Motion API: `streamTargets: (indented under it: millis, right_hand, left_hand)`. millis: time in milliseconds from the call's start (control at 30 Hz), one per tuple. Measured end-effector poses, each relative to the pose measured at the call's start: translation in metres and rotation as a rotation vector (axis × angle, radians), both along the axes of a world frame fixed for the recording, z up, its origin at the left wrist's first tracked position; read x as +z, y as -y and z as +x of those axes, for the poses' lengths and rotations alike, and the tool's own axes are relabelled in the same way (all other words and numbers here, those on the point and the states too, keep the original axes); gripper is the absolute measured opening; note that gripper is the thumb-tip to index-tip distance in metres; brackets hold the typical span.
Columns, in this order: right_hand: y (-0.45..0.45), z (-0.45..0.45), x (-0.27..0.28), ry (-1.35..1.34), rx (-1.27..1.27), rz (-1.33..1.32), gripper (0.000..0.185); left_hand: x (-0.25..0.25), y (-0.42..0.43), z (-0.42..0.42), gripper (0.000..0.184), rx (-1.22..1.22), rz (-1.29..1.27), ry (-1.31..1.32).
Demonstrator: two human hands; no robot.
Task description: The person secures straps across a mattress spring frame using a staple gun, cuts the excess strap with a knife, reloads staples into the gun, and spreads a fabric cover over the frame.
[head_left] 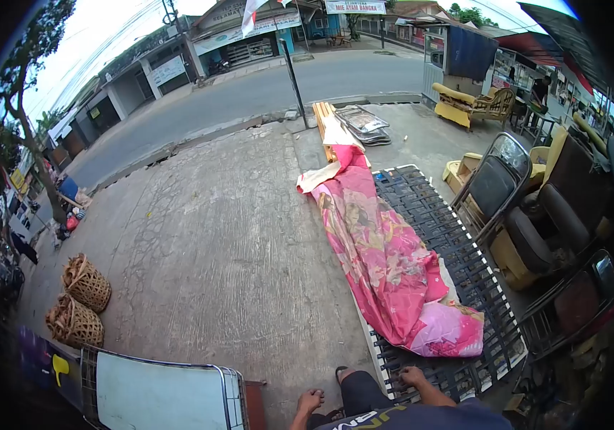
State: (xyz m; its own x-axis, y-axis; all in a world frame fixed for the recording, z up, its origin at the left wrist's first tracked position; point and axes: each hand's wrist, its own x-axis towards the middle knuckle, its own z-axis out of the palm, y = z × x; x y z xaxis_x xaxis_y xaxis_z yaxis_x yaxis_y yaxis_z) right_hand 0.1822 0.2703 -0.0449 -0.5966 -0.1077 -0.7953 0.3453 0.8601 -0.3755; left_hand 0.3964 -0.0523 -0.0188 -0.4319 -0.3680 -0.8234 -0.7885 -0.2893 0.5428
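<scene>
Low in the view, my left hand [310,401] hangs beside my knee with its fingers curled; whether anything is in them is too small to tell. My right hand [413,377] is over the near left edge of a frame of woven black straps [421,197], fingers curled, their contents hidden. A crumpled pink patterned cloth [378,265] lies lengthwise on the frame, beyond my right hand and apart from it. Its far end reaches over a bundle of wooden slats [323,118].
Folding chairs [497,179] and worn cushions crowd the right side. Two wicker baskets [86,283] stand at the left. A light blue panel in a metal frame [160,393] is at the lower left. Flat metal frames [364,125] lie beyond the cloth. A person [540,89] is at the far right.
</scene>
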Motion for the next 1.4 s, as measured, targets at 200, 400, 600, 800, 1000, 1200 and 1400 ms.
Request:
streamTargets:
  millis: [200,400,600,800,1000,1200,1400]
  right_hand:
    - [0.0,-0.067,-0.153,0.147,0.463,0.357,0.031]
    - [0.229,-0.264,-0.153,-0.197,1.036,0.034,0.032]
    - [0.497,-0.49,0.011,-0.168,0.204,-0.296,0.036]
    - [0.625,-0.63,-0.015,-0.33,-0.005,-0.351,0.03]
    - [0.651,-0.604,-0.127,0.162,-0.353,-0.087,0.02]
    - [0.683,-0.541,-0.159,0.243,-0.139,0.012,0.025]
    - [0.76,-0.661,-0.243,0.371,-0.272,0.03,0.043]
  left_hand:
    - [-0.041,0.143,-0.081,0.031,0.086,0.054,0.042]
    - [-0.098,0.311,-0.101,0.04,0.415,0.121,0.182]
    - [-0.101,0.42,-0.177,0.05,0.431,0.186,0.0]
    - [-0.11,0.578,-0.315,0.038,-0.085,0.012,0.326]
    - [-0.071,0.787,-0.496,0.03,-0.997,-0.358,0.438]
    - [-0.039,0.94,-0.784,0.035,-0.084,-0.261,0.093]
    - [-0.058,0.95,-1.056,0.035,-0.222,-0.242,-0.025]
